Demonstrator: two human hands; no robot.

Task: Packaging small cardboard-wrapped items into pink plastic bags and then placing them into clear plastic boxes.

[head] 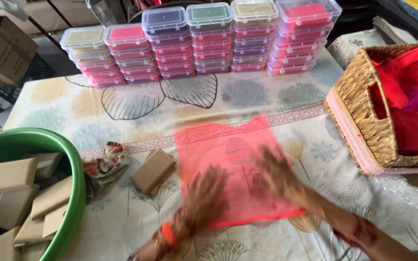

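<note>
A sheer red net cloth point(228, 154) lies flat on the patterned tablecloth point(136, 104) in front of me. My left hand point(204, 195) rests palm down on its lower left part, fingers spread and blurred by motion. My right hand point(276, 175) lies palm down on its lower right part, fingers apart too. Neither hand grips anything. A tan rectangular block point(152, 170) sits just left of the cloth, with a small bundle of printed fabric point(107, 162) beside it.
A green tub point(71, 164) at the left holds several tan blocks point(6, 176). A wicker basket point(359, 104) at the right holds red cloth. Stacks of clear lidded boxes point(204, 41) line the far side. Bubble wrap point(412, 198) lies near the basket.
</note>
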